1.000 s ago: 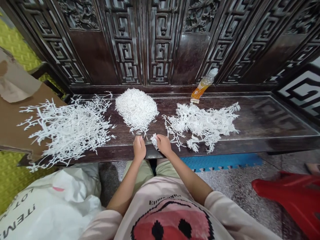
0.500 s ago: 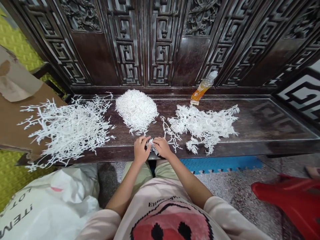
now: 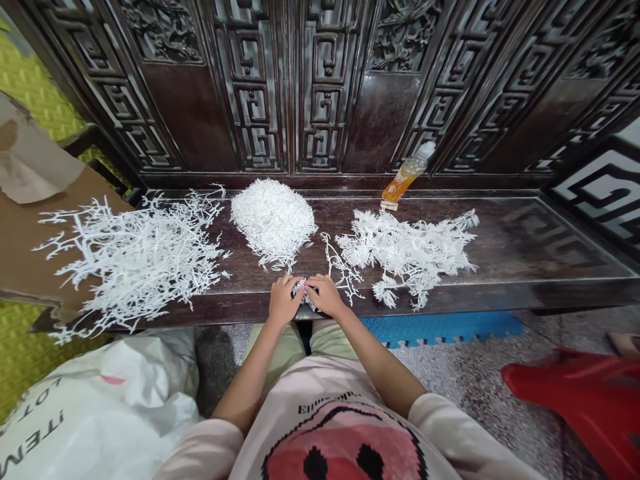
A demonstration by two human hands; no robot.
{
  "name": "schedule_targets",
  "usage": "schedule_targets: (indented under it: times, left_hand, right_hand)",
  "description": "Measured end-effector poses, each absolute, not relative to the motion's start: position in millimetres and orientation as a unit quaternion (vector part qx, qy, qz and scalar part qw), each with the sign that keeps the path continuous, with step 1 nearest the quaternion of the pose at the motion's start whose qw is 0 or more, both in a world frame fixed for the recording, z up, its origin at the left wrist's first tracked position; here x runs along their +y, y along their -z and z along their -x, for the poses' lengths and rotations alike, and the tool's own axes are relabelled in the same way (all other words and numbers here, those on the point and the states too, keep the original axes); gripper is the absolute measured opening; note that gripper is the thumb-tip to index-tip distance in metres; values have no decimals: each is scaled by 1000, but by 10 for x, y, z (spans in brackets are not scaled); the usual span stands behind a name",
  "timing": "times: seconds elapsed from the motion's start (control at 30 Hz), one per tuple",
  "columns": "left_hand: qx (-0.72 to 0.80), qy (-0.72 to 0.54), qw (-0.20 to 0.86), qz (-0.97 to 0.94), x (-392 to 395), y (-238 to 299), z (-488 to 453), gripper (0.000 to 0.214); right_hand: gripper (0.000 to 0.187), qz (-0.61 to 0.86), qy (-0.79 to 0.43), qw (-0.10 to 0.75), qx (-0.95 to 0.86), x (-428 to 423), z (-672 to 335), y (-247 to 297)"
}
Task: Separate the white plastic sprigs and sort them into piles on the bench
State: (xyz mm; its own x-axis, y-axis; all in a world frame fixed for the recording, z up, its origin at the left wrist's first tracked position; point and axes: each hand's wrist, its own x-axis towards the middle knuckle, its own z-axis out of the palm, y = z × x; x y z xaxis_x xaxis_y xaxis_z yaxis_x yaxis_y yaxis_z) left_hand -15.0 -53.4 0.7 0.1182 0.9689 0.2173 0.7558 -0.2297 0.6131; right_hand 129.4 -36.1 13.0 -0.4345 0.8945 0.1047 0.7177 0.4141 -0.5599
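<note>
Both hands meet above the front edge of a dark wooden bench (image 3: 550, 293), the left hand (image 3: 283, 300) and right hand (image 3: 325, 295) curled and pressed close, pinching a small white sprig (image 3: 299, 289) between them. The fingers hide most of it, so its long axis cannot be told. A thin loose branch (image 3: 340, 273) lies just beyond the right hand, nearer it than the left; a compact white heap (image 3: 273, 223) lies ahead of the left.

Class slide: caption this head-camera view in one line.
Left hand and right hand pinch a white sprig at a dark wooden bench.
</note>
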Motion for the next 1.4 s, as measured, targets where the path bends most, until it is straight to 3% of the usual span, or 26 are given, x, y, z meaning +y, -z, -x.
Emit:
schedule_targets:
  times: [0.17, 0.63, 0.93, 1.2, 1.4]
  left_hand:
    - [592, -292, 198, -725, -521, -33, 158, 25]
    - [592, -429, 304, -611, -474, 32, 210, 30]
    - [581, -501, 321, -556, -478, 27, 233, 30]
    - [543, -583, 397, -455, -445, 42, 134, 25]
    - [548, -655, 402, -332, -272, 43, 511, 30]
  right_hand:
    - [22, 487, -223, 188, -823, -367, -1297, -141]
    - [23, 462, -216, 178, -842, -363, -1285, -137]
    - [21, 440, -230, 216, -841, -320, -1278, -73]
    - [21, 434, -241, 249, -832, -300, -1268, -51]
    - [28, 456, -240, 291, -806, -297, -1345, 32]
